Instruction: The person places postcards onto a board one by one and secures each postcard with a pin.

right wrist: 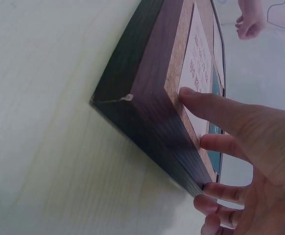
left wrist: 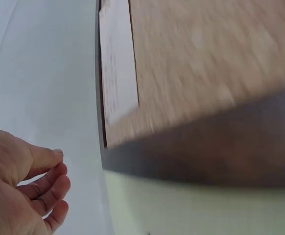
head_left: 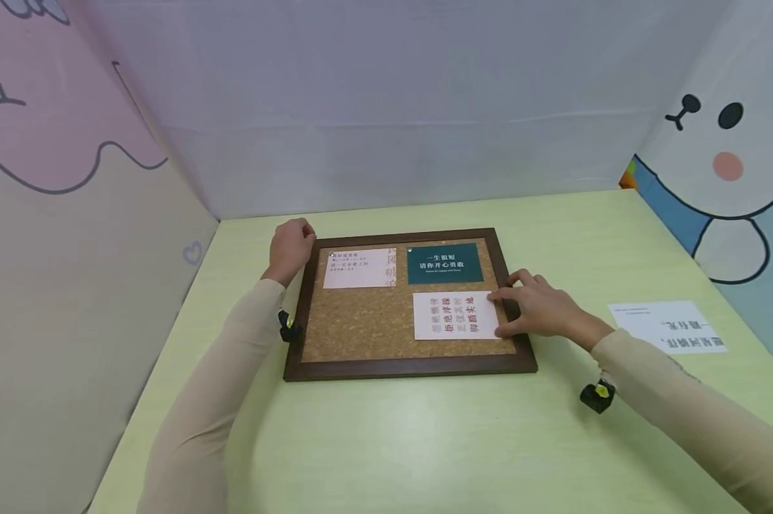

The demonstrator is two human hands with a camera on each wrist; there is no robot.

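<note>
A cork board (head_left: 360,325) in a dark brown frame lies on the table. My right hand (head_left: 543,310) reaches over its right frame edge. Its thumb (right wrist: 206,103) and index fingertip rest on the right edge of a white card (head_left: 440,315) with red and grey characters, while other fingers touch the frame. My left hand (head_left: 290,250) hovers by the board's upper left corner; its thumb tip meets the curled fingers (left wrist: 49,186), with nothing visible between them. A pale pink card (head_left: 357,275) and a dark green card (head_left: 447,275) lie along the upper part, each with a small pin at its upper left.
Another white card (head_left: 665,326) lies on the pale table (head_left: 399,435), right of the board. Walls with printed cartoon figures stand at the left and right, and a plain pale wall (head_left: 392,157) closes off the back.
</note>
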